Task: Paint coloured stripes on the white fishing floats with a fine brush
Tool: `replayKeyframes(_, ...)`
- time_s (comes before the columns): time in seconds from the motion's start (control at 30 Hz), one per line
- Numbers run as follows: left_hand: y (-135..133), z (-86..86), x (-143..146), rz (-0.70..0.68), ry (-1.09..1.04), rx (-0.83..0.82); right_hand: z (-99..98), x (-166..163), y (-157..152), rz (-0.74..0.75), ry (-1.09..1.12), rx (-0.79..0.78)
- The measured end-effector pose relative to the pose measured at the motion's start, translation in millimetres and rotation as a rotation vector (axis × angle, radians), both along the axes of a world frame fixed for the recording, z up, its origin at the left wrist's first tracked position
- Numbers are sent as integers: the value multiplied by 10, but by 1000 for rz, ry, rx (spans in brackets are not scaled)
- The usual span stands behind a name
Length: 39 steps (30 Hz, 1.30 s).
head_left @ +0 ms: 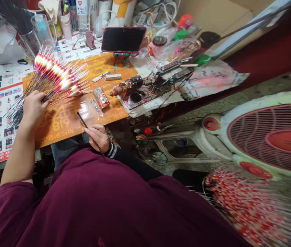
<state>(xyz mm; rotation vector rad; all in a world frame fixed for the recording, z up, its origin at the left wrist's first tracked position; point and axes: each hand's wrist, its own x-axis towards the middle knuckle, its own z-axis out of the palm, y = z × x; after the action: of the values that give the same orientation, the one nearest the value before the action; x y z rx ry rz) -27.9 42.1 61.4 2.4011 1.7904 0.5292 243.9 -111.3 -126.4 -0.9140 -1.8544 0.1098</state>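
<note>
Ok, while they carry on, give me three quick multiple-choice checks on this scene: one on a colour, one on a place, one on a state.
1. What colours band the slender fishing floats in the left hand?
A. Blue and green
B. Red, white and yellow
C. Black and purple

2. Where is the thin black stick?
A. Gripped in the right hand
B. Tucked behind an ear
C. Dropped on the floor

3. How is the red-edged smartphone set?
A. Flat, face down
B. Held in the left hand
C. Propped on a teal stand, screen dark

Answers:
1. B, the bands show on the fanned floats.
2. A, the fingers close around it.
3. C, its black screen faces up from the stand.
</note>
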Motion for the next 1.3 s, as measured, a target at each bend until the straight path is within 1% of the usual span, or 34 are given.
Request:
replayKeyframes(0.1, -105, 129, 21, -7, -38, -26, 26, 18, 11, 32, -4, -12)
replayKeyframes(0.2, -241, 219, 78, 11, -64, -67, 42, 28, 26, 45, 7, 26)
replayKeyframes(0.27, -343, 272, 132, -24, -89, -69, 28, 25, 38, 41, -1, 33)
replayKeyframes(0.33, -439, 319, 187, -80, -125, -72, -7, 18, 51, 34, -20, 8)
replayKeyframes(0.4, -509, 352, 227, -123, -155, -113, -49, 14, 66, 39, -38, -17)
replayKeyframes(0.47, -539, 363, 240, -137, -153, -172, -76, 15, 80, 51, -39, -18)
replayKeyframes(0.57, -521, 339, 219, -120, -117, -222, -55, 26, 90, 53, -48, -10)
replayKeyframes(0.7, -468, 278, 194, -93, -82, -259, 45, 37, 81, 31, -58, -18)
replayKeyframes(0.8, -447, 235, 216, -108, -88, -263, 95, 38, 77, 26, -10, 47)
replayKeyframes(0.87, -434, 207, 247, -143, -99, -245, 97, 36, 78, 26, 2, 84)
replayKeyframes(1.0, -394, 131, 324, -218, -123, -236, 60, 30, 67, 17, -18, 19)
replayKeyframes(1.1, -370, 46, 376, -243, -138, -234, 48, 25, 39, -12, -39, -33)
replayKeyframes(1.3, -394, -92, 440, -243, -224, -220, 88, 21, -15, -42, -1, 82)
